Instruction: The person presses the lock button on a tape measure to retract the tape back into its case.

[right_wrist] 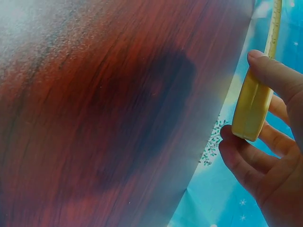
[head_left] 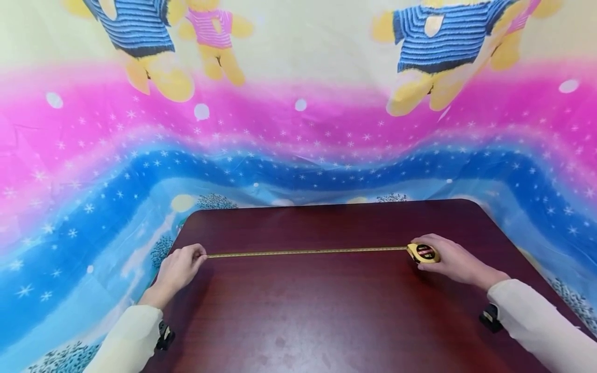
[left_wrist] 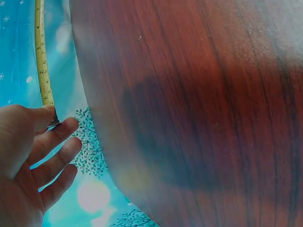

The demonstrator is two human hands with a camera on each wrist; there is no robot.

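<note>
Two hands of yours hold one tape measure above the table (head_left: 298,316). Your left hand (head_left: 179,268), over the table's left side, pinches the tip of the yellow blade (head_left: 308,252) between thumb and forefinger; the left wrist view shows its other fingers spread apart and slightly bent, with a dark metal end hook (left_wrist: 54,122) beside the pinch. Your right hand (head_left: 454,260), over the table's right side, has thumb and fingers curled round the yellow case (head_left: 423,253), whose round dark label faces up toward you. Between them the blade runs out nearly straight, crossing above the table from side to side, nearer its far edge than you are. Dark shadows fall on the table below each hand.

You wear white sleeves (head_left: 541,316), which reach in over the table's near corners, and a black device (head_left: 165,335) sits under each cuff. The table is reddish brown, with grain and a pale glare toward its near middle. Past its far edge and along both sides hangs a printed cloth (head_left: 298,119): blue and pink bands with snowflakes, and yellow bears in striped tops higher up.
</note>
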